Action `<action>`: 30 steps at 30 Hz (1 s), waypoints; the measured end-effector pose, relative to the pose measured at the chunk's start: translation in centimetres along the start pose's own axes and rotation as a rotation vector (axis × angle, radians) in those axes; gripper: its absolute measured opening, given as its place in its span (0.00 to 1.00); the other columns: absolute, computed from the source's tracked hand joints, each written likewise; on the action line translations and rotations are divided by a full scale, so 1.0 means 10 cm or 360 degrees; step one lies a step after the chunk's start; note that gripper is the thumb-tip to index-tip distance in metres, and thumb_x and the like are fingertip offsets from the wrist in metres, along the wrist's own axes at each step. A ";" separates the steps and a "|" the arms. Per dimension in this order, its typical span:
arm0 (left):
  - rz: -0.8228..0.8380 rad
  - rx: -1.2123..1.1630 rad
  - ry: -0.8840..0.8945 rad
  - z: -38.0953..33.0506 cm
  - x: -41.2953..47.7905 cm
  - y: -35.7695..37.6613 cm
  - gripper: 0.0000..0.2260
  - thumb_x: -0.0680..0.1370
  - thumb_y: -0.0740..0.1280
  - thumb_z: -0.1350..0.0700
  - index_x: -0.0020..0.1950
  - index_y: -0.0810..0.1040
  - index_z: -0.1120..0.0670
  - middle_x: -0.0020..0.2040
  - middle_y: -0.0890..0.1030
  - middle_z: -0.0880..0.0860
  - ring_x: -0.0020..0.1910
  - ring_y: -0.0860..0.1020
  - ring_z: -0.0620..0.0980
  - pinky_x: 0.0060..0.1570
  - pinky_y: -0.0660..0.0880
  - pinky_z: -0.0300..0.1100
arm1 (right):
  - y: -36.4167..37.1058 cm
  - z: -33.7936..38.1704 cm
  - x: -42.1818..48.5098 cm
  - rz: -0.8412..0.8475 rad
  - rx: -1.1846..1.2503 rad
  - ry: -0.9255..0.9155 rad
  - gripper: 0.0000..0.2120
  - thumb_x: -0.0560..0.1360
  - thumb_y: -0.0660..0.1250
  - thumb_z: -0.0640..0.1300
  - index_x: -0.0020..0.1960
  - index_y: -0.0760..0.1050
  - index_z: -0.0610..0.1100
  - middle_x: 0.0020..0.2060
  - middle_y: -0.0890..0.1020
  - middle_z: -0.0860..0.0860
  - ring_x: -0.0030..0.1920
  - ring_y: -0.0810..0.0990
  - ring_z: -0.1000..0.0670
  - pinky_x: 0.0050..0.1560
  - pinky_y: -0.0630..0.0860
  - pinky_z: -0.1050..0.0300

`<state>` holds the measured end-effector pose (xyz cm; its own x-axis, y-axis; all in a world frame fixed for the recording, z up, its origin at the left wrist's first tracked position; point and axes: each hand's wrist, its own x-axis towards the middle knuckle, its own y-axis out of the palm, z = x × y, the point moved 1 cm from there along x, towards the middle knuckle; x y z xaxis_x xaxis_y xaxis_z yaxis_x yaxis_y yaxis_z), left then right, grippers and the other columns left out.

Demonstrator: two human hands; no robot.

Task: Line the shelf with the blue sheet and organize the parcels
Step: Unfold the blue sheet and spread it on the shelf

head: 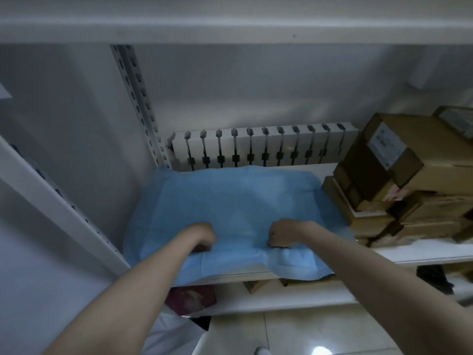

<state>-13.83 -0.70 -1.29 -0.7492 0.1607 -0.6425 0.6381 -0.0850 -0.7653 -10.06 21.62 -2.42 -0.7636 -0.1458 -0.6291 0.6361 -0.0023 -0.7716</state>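
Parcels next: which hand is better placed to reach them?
Probably the right hand: it is on the sheet nearer the parcels stacked at the shelf's right end; the left hand is farther.

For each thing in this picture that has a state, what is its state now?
thin blue sheet: spread on the left part of the white shelf board, front edge hanging over
brown cardboard parcels: closed, stacked untidily at the right, beside the sheet
left hand: fingers curled, seems to pinch the sheet near its front
right hand: fingers curled, likewise
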 end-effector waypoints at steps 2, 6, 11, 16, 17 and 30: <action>-0.0047 -0.0058 0.0004 0.03 -0.01 0.00 0.09 0.76 0.61 0.60 0.48 0.80 0.60 0.54 0.82 0.60 0.44 0.80 0.55 0.44 0.75 0.42 | -0.01 0.06 -0.02 -0.0065 -0.0065 0.0029 0.13 0.75 0.61 0.47 0.38 0.78 0.41 0.44 0.84 0.42 0.40 0.79 0.44 0.46 0.79 0.49; -0.0370 -0.0157 0.0057 -0.01 0.03 -0.12 0.15 0.75 0.61 0.58 0.60 0.75 0.60 0.61 0.77 0.58 0.59 0.77 0.56 0.52 0.73 0.42 | -0.13 0.06 -0.03 -0.0295 0.0004 0.0099 0.21 0.75 0.66 0.45 0.67 0.69 0.44 0.63 0.71 0.44 0.59 0.75 0.41 0.49 0.73 0.52; -0.0127 -0.0092 0.0158 -0.07 0.08 -0.11 0.26 0.79 0.62 0.53 0.76 0.60 0.54 0.77 0.60 0.55 0.75 0.61 0.53 0.71 0.61 0.40 | -0.27 0.04 0.07 0.0075 -0.0162 0.0091 0.15 0.75 0.66 0.43 0.59 0.75 0.39 0.57 0.77 0.45 0.57 0.77 0.42 0.58 0.76 0.50; -0.0092 -0.0183 0.0092 -0.03 0.11 -0.05 0.29 0.80 0.60 0.50 0.78 0.54 0.56 0.79 0.55 0.54 0.77 0.56 0.52 0.72 0.56 0.39 | -0.45 -0.08 0.31 -0.0279 0.0018 0.0137 0.24 0.75 0.62 0.40 0.71 0.65 0.44 0.67 0.68 0.45 0.64 0.72 0.42 0.61 0.73 0.47; -0.0083 -0.0190 0.0064 -0.03 0.10 -0.05 0.29 0.80 0.60 0.50 0.78 0.54 0.56 0.79 0.54 0.54 0.77 0.56 0.52 0.72 0.55 0.39 | -0.44 -0.08 0.38 -0.0331 0.0034 0.0119 0.28 0.75 0.62 0.40 0.74 0.60 0.45 0.71 0.63 0.45 0.67 0.69 0.41 0.62 0.72 0.46; -0.0370 -0.0371 0.0084 -0.58 -0.23 -0.48 0.18 0.80 0.60 0.55 0.68 0.71 0.62 0.69 0.70 0.58 0.68 0.70 0.55 0.56 0.68 0.40 | -0.54 -0.13 0.12 -0.0695 0.0319 -0.0124 0.20 0.77 0.59 0.39 0.69 0.68 0.45 0.66 0.71 0.47 0.65 0.71 0.45 0.57 0.70 0.53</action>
<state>-14.15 5.03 4.09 -0.8731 0.2009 -0.4443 0.4793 0.1861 -0.8577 -14.55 22.79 0.89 -0.9581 -0.1627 -0.2359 0.2731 -0.2690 -0.9236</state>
